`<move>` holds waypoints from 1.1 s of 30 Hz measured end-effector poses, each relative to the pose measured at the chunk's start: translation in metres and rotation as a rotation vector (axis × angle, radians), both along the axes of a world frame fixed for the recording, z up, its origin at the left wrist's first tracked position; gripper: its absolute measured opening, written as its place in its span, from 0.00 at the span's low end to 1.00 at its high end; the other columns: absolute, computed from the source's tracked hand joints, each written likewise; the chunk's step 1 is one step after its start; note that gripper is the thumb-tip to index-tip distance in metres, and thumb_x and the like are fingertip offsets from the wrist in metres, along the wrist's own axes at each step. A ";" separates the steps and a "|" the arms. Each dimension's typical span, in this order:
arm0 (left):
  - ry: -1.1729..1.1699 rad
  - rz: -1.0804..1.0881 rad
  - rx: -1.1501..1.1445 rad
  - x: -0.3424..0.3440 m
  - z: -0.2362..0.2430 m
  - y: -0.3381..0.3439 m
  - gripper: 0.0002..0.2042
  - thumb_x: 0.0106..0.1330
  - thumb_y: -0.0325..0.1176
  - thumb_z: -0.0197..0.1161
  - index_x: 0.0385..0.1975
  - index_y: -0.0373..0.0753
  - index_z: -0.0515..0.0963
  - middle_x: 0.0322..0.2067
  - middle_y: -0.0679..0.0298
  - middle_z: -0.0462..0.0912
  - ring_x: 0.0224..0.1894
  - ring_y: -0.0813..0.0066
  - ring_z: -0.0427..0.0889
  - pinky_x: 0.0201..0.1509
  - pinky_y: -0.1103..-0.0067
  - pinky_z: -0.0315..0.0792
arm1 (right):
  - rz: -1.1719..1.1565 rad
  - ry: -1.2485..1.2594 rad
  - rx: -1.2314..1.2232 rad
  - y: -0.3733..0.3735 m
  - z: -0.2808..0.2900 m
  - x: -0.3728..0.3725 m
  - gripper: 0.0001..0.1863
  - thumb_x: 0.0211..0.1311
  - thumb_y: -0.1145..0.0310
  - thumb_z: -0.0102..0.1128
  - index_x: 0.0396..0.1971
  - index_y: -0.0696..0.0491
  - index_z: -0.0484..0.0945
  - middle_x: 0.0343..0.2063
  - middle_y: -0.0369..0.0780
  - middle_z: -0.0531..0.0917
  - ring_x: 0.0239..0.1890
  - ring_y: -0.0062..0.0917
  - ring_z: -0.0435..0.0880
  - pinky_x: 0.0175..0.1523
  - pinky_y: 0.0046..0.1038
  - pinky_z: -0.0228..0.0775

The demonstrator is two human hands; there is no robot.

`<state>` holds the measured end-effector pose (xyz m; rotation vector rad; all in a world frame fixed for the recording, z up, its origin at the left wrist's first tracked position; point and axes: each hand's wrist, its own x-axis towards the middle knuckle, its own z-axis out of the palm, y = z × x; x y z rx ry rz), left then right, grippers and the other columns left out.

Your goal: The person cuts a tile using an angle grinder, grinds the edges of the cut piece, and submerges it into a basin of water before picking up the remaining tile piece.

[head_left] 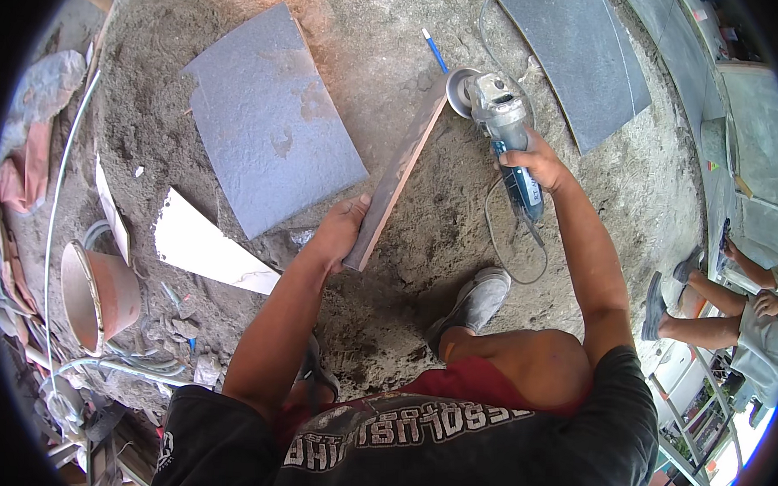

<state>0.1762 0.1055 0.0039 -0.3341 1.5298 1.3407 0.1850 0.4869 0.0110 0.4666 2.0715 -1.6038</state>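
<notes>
My left hand [343, 229] is closed around the near end of a long, narrow tile strip [398, 178], dark on its face with a reddish-brown edge. The strip slants away from me, its far end up by the disc. In my right hand [536, 161] is a blue and grey angle grinder [514, 153], gripped round its body. Its round disc [459, 91] is at the strip's far end; whether it touches or spins I cannot tell. A blue pencil-like stick [435, 51] lies just beyond the disc.
Large grey tiles lie left [277, 125] and far right [579, 64] on rough sandy ground. A power cord [540, 263] loops beside the grinder. At left are a white offcut [206, 245] and an orange bucket [100, 298]. Another person [742, 319] sits at the right near a metal ladder [689, 421].
</notes>
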 end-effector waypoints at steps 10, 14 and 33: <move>0.041 0.067 0.029 0.006 -0.008 -0.002 0.27 0.76 0.60 0.47 0.40 0.39 0.79 0.19 0.68 0.75 0.14 0.80 0.70 0.16 0.78 0.65 | -0.090 -0.013 -0.035 0.016 -0.016 -0.021 0.42 0.43 0.59 0.68 0.62 0.57 0.67 0.45 0.46 0.80 0.44 0.33 0.83 0.54 0.37 0.75; 0.026 -0.004 0.010 0.004 -0.009 -0.004 0.24 0.79 0.54 0.46 0.46 0.37 0.80 0.23 0.66 0.79 0.18 0.80 0.73 0.21 0.77 0.69 | -0.137 -0.021 -0.057 0.019 -0.014 -0.032 0.40 0.44 0.59 0.69 0.61 0.56 0.68 0.42 0.44 0.80 0.43 0.32 0.83 0.52 0.37 0.76; 1.178 -0.366 -0.669 0.107 -0.054 0.021 0.27 0.70 0.40 0.57 0.67 0.36 0.67 0.63 0.41 0.68 0.65 0.40 0.66 0.68 0.54 0.58 | -0.378 0.258 -0.315 -0.010 0.016 0.026 0.39 0.47 0.65 0.71 0.60 0.59 0.66 0.44 0.44 0.81 0.43 0.32 0.85 0.52 0.37 0.76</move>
